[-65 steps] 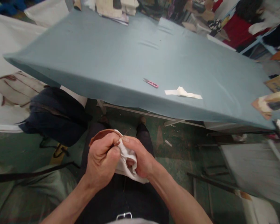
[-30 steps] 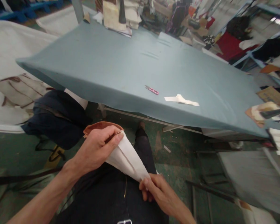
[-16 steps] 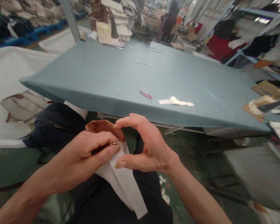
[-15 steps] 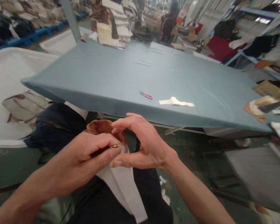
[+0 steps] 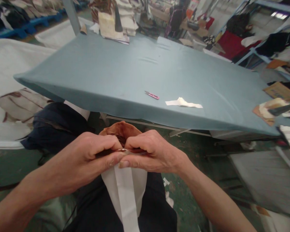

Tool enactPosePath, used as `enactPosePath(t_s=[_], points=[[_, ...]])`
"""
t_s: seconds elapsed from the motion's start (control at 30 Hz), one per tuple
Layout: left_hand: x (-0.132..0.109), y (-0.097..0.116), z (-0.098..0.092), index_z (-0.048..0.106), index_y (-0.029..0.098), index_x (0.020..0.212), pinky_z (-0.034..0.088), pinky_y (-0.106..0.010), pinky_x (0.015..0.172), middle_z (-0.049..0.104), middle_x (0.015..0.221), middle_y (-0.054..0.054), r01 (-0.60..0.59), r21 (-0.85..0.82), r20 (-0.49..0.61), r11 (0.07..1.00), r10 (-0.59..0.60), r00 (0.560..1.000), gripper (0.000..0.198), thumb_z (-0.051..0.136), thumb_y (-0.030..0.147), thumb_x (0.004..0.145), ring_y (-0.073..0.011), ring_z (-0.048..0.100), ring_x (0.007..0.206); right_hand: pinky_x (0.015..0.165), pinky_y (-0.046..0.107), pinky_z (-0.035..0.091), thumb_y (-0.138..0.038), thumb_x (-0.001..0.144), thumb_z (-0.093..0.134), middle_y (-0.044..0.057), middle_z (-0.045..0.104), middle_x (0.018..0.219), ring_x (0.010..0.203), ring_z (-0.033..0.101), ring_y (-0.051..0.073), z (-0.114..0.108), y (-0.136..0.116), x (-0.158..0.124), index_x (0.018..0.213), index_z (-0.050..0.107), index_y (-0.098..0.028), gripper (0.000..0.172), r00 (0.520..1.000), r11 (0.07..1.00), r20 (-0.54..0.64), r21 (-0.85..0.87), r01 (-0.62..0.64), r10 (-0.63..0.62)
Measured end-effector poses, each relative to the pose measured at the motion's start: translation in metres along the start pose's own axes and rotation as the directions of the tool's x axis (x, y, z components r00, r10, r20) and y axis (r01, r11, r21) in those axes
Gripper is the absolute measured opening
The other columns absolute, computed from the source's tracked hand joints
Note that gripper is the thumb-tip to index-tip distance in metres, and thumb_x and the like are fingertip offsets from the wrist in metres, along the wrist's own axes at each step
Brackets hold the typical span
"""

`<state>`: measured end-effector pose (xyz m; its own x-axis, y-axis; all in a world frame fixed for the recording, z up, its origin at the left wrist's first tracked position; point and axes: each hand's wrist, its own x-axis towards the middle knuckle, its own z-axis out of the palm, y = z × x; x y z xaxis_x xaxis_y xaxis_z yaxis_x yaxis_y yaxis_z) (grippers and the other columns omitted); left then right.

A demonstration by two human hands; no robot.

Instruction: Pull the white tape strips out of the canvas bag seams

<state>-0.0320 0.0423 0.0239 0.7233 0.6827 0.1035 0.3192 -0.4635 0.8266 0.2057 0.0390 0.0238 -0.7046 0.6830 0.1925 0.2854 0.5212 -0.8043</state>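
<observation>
Over my lap I hold a brown-and-white fabric piece [image 5: 126,129]. Its rust-brown side bulges up behind my fingers, and its white side hangs towards me with a long white strip [image 5: 127,193] down the middle. My left hand [image 5: 93,153] pinches the upper edge between thumb and fingers. Beside it, my right hand [image 5: 154,151] grips the same edge, the two thumbs nearly meeting. What lies folded under the fingers is partly hidden. Ahead on the blue-green table [image 5: 111,71] are pink-handled thread snips [image 5: 151,95] and a crumpled white strip [image 5: 183,103].
The table's front edge runs just beyond my hands. At left stands a white bin [image 5: 4,64] holding cloth pieces, with dark blue cloth [image 5: 58,125] beside it. A stack of pale pieces [image 5: 125,19] sits at the table's far end. Shelving with cloth [image 5: 275,45] stands at right.
My right hand was spread with its fingers raised; now it has closed on the edge beside my left hand. The white side has spread out, and its strip hangs straighter.
</observation>
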Motion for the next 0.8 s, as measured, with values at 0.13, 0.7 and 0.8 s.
enactPosePath(t_s=[0.13,0.7,0.8], points=[[-0.003,0.0,-0.004,0.063,0.02,0.075,0.037,-0.016,0.05,0.052,0.065,0.007,0.019,-0.058,0.081,0.998,-0.014,0.997,0.039,0.054,0.036,0.11,-0.0085,0.047,0.056,0.054,0.024,0.027,-0.044,0.108,0.061,-0.008,0.039,0.063,0.056,0.033,0.007,0.003,0.0,0.002,0.07,0.043,-0.021,0.048,1.0,0.986,0.0,0.166,0.028,-0.028],[-0.005,-0.007,0.053,0.055,0.02,0.076,0.037,-0.017,0.048,0.047,0.066,0.007,0.032,-0.414,-0.134,0.91,-0.096,0.986,0.032,0.049,0.026,0.106,-0.0081,0.044,0.054,0.055,0.026,0.028,-0.029,0.106,0.048,-0.008,0.035,0.063,0.054,0.032,0.01,0.042,0.016,-0.023,0.074,0.033,-0.026,0.036,0.961,0.988,-0.271,0.125,0.093,-0.056],[0.001,-0.009,0.044,0.061,0.019,0.079,0.041,-0.017,0.053,0.055,0.068,0.006,-0.014,-0.27,-0.12,0.963,-0.02,0.993,0.029,0.051,0.022,0.106,-0.0084,0.052,0.059,0.056,0.025,0.029,-0.037,0.11,0.046,-0.007,0.04,0.064,0.055,0.035,0.009,0.032,0.018,-0.027,0.076,0.038,-0.024,0.037,0.982,0.984,-0.182,0.177,-0.021,0.053]])
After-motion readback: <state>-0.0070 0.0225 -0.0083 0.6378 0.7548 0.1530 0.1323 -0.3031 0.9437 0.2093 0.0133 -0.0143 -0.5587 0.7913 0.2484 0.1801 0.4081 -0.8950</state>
